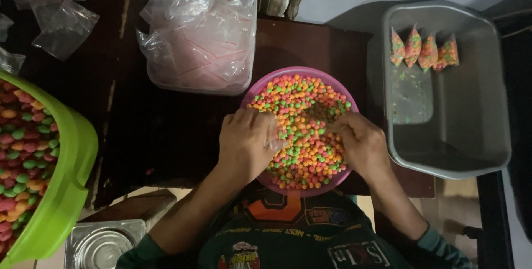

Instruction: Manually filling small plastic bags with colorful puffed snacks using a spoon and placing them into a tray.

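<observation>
A pink bowl [258,89] heaped with small orange, green and pink candies [302,119] stands on the dark table. My left hand [246,144] rests on the bowl's left side, holding a small clear plastic bag [275,136] over the candies. My right hand [360,144] is curled on the right side of the heap, fingers pressed into the candies; whether it holds any is hidden.
A grey tub [471,152] at the right holds several small filled candy bags [424,50]. A clear container of empty plastic bags [199,31] stands behind the bowl. A green basin [72,180] of the same candies sits at the left, a metal tin [105,244] below it.
</observation>
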